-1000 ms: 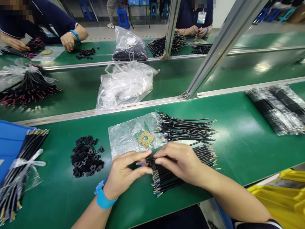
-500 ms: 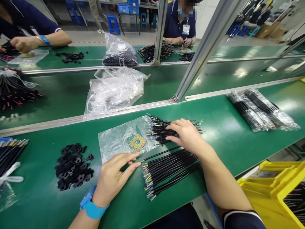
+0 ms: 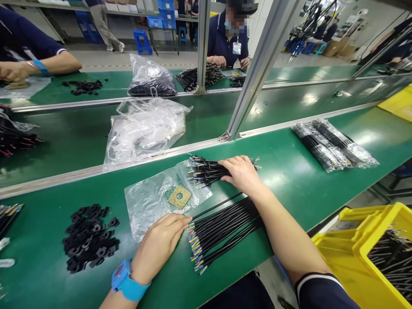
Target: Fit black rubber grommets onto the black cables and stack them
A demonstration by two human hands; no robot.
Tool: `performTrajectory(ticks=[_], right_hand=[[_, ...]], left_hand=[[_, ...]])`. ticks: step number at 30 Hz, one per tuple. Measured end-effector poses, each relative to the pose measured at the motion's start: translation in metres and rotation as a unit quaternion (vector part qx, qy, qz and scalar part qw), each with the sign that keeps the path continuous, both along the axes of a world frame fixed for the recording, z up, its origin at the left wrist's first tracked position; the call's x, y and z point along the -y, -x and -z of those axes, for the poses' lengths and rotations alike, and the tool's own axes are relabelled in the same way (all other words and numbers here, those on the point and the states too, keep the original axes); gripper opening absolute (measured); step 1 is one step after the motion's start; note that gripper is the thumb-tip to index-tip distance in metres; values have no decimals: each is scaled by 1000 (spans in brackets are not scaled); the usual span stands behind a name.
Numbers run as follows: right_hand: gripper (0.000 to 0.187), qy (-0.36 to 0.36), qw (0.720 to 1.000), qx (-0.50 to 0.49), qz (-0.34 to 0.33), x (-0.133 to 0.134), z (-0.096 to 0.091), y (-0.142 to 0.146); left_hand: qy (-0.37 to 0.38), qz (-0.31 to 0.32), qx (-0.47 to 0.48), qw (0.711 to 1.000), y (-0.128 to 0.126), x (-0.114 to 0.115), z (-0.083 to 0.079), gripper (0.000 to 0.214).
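Note:
My right hand (image 3: 242,172) lies over the far pile of black cables (image 3: 206,170) with coloured wire ends, fingers curled round the cables near their middle. My left hand (image 3: 159,245), with a blue wristband, rests on the green bench beside the wire ends of the near cable pile (image 3: 222,227); its fingers are together and curled, and nothing shows in them. A clear plastic bag (image 3: 151,198) with a tan square gasket (image 3: 179,197) on it lies just beyond my left hand. A heap of small black parts (image 3: 88,237) sits to the left.
A crumpled clear bag (image 3: 144,126) lies past the metal rail. Wrapped cable bundles (image 3: 331,143) are at the right, and a yellow bin (image 3: 354,253) with cables at the lower right. Other people work across the bench (image 3: 51,64), (image 3: 230,43). A slanted metal post (image 3: 254,73) rises mid-bench.
My right hand left the near pile and reached to the far cable pile, closing over it. My left hand let go of the cable ends and settled on the bench. The view shifted right.

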State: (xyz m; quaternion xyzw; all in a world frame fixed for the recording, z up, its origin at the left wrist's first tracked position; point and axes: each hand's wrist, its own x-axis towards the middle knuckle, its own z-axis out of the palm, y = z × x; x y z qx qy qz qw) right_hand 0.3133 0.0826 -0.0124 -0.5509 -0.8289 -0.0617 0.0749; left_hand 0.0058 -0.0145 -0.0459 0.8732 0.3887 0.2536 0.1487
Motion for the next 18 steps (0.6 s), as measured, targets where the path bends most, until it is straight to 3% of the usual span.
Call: performTrajectory(ticks=[4,7,9,12,15,16,18], right_hand=[[54,-10,1000,-23,8,5,-9,4],[25,75,990,-85,-78,21,-16,14],[19,150,972,-98,-155,34,-15,26],[9,193,957,-61,-209,49,-8,44],[10,175,954,-72,-233,56,3,55],[11,164,953,-96,-235,56,7,57],[10,144,950,-160,-225,55,13,58]], left_hand=[[19,-7,8,1000,-3,1,2,31],[28,-15,18,999,-1,-1,-1,28],[15,-48,29,998,9,-4,-10,27],[-55,-224,33,972,43,-5,-30,23],[-100,-452,-6,886,88,0,-49,31],[-94,-496,-33,862,101,2,-52,36],[-54,-522,-93,846,123,4,-51,45]])
